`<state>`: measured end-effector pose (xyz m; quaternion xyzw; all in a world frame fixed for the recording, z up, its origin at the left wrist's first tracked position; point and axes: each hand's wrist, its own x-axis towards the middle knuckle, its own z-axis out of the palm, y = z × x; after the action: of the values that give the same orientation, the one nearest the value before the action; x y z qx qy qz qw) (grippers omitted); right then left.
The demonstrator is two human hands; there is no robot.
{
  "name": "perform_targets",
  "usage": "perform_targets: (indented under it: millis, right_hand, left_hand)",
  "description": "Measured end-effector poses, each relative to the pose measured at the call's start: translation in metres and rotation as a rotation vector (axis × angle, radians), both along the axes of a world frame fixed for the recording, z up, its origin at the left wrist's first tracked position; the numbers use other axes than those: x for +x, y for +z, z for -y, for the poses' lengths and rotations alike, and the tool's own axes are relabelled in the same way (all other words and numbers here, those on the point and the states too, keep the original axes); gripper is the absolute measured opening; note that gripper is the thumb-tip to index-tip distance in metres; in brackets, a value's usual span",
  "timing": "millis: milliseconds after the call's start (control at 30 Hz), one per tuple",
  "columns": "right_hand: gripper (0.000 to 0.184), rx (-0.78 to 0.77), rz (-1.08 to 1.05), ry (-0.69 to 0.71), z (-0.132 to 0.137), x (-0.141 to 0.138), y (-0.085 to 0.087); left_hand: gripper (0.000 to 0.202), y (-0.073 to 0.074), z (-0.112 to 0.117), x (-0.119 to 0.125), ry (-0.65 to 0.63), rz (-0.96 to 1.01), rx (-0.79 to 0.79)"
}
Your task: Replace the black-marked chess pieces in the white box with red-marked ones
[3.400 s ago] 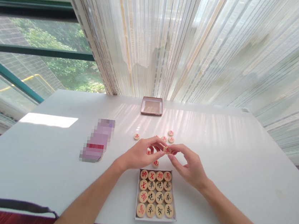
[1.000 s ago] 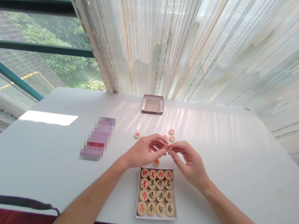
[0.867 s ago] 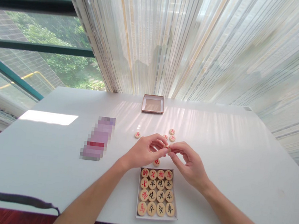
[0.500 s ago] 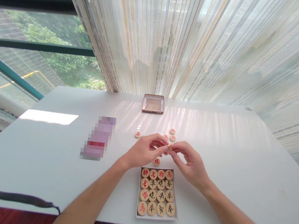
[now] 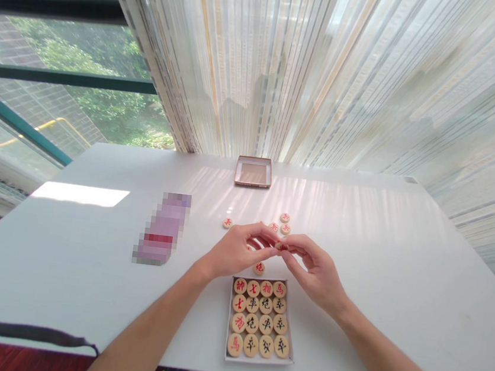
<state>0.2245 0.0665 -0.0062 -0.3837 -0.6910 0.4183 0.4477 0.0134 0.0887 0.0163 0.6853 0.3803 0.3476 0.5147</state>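
Note:
Between their fingertips, my left hand and my right hand pinch one xiangqi piece, a small round wooden disc, above the table. Just below the fingers lies a loose piece with a red character. Beyond the hands are several more red-marked pieces, among them one at the far side; some are partly hidden by my left hand. Nearer to me sits a shallow box with rows of round pieces, some marked red and some black.
A box lid lies open side up at the back of the white table. One piece lies apart to the left. Farther left is a blurred purple item. A black strap crosses the front left. Curtains and a window stand behind.
The piece between my fingers has turned, and its face shows differently. Both hands have stayed almost in place, and the pieces in the box look the same.

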Motion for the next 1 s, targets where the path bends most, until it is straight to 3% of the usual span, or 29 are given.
perform_targets:
  millis: [367, 600, 733, 900, 1000]
  right_hand:
    - [0.006, 0.027, -0.033, -0.042, -0.002, 0.002, -0.003]
    - [0.009, 0.011, -0.058, -0.048, -0.006, 0.008, 0.001]
    - [0.012, -0.029, -0.003, -0.052, -0.008, 0.016, 0.014]
    - [0.012, -0.115, 0.221, 0.070, 0.015, 0.019, 0.039]
    - [0.013, -0.173, 0.314, 0.124, 0.042, 0.010, 0.041]
  left_hand:
    - [0.013, 0.004, 0.000, -0.007, 0.033, -0.125, 0.073]
    - [0.020, 0.012, 0.002, -0.014, -0.093, -0.291, 0.049]
    - [0.025, 0.012, 0.002, -0.019, -0.153, -0.365, 0.025]
    - [0.022, 0.012, 0.002, -0.026, -0.216, -0.394, 0.011]
    - [0.022, 0.013, 0.001, -0.031, -0.250, -0.434, -0.007]
